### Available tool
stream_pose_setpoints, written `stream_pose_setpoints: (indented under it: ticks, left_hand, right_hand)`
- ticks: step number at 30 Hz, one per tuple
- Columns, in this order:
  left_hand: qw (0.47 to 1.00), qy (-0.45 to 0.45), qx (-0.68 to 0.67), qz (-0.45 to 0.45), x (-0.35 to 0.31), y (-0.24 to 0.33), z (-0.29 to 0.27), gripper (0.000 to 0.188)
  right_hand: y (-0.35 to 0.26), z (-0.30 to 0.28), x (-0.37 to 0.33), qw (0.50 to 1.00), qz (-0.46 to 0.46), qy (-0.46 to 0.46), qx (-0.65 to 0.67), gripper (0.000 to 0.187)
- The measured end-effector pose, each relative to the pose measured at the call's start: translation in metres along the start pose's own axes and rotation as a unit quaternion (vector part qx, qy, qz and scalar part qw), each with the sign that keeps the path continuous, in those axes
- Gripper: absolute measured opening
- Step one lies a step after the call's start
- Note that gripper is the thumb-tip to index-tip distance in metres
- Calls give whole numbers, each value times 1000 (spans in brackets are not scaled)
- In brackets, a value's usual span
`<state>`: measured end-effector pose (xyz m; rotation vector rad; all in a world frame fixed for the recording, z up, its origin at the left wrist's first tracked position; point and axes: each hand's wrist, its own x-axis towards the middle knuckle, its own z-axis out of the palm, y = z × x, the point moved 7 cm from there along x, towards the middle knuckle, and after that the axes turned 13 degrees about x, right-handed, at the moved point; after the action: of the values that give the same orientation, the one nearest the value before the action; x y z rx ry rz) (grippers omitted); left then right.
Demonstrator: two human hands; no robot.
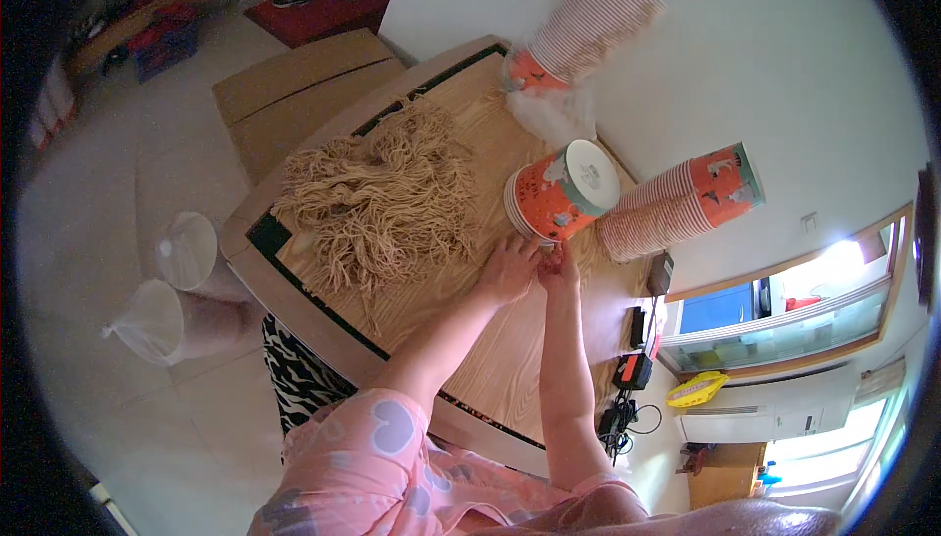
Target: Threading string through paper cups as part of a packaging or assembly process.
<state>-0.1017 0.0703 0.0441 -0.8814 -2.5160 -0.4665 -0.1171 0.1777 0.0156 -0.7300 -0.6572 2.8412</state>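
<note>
A short stack of orange and white printed paper tubs (549, 198) stands bottom-up on the wooden table, its white base (593, 177) facing up. At its near lower rim, my left hand (511, 269) and my right hand (559, 268) meet side by side. The fingers of both are bent and drawn together against the rim. Whatever lies between the fingertips is too small to make out. Left of the stack, a big tangled heap of beige cords (382, 198) covers much of the tabletop.
Two tall stacks of paper tubs, one behind (598, 22) and one to the right (686, 198), flank the work. Black adapters and cables (627, 379) line the table's right edge. A cardboard box (304, 95) and bagged white tubs (162, 320) sit on the floor at left.
</note>
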Motion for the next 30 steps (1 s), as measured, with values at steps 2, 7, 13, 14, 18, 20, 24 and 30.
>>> stream_pose_setpoints:
  ticks: [2, 7, 13, 14, 18, 20, 24, 30]
  left_hand:
    - [1000, 5, -2, -10, -2, -1, -1, 46]
    - [997, -58, -47, -7, 0, 5, 2, 43]
    - [998, 16, -62, 6, 0, -2, 11, 44]
    - [959, 47, -275, -46, 8, -2, -1, 38]
    - [899, 244, -300, -208, -9, -65, 12, 25]
    - [884, 179, -286, -322, 11, -90, 19, 21]
    - [883, 44, -341, -319, 55, -83, 27, 20]
    - [924, -205, -241, -217, 79, -85, 91, 29]
  right_hand:
    - [2, 2, -2, 999, -7, 48, 0, 16]
    - [-23, 5, 4, 998, -65, 18, -19, 17]
    - [-32, 0, 25, 995, -94, -28, -29, 14]
    - [-51, -13, 26, 991, -131, -4, -39, 12]
    - [-30, -38, 29, 993, -84, 4, -82, 22]
    - [-35, -56, 16, 997, -48, -3, -65, 22]
    - [-58, -86, -23, 985, -44, -55, -156, 20]
    - [-72, -72, -32, 977, -136, 2, -167, 13]
